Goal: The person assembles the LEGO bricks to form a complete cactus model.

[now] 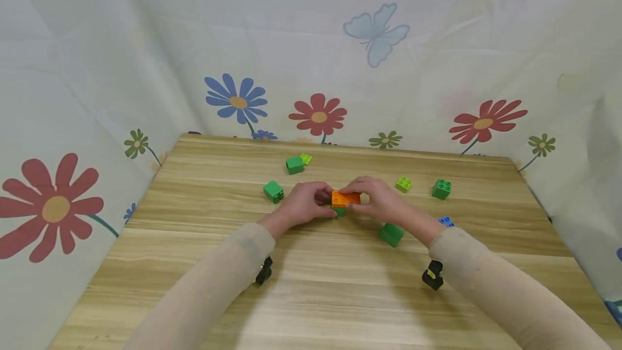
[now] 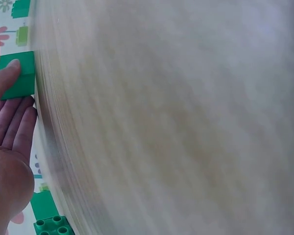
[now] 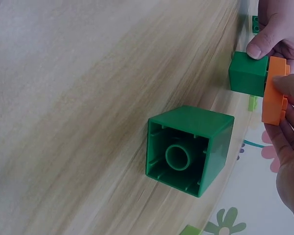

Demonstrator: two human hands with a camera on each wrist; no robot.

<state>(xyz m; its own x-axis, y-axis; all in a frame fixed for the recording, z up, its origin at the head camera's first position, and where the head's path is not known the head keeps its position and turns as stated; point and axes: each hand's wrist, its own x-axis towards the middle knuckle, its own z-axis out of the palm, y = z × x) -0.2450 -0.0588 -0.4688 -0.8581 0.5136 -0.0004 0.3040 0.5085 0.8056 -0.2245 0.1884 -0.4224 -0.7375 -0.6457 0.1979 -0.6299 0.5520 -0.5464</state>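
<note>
Near the middle of the table, my left hand (image 1: 302,202) holds a green block (image 3: 247,73) by its sides, thumb on the near face. The block (image 2: 22,83) stands on the wood. My right hand (image 1: 381,199) grips a longer orange brick (image 1: 342,200) between thumb and fingers. This orange brick (image 3: 273,98) sits on top of the green block, overhanging it toward the right. Whether the two are fully pressed together I cannot tell. Close to my right wrist, another green block (image 3: 191,147) lies on its side with its hollow underside showing.
Left of my hands lie two green blocks (image 1: 274,191) (image 1: 294,165) and a lime brick (image 1: 306,159). To the right are a lime brick (image 1: 404,184), a green block (image 1: 441,189) and a blue brick (image 1: 446,221), partly behind my right forearm. A flowered cloth (image 1: 272,53) hangs behind the table (image 1: 311,307).
</note>
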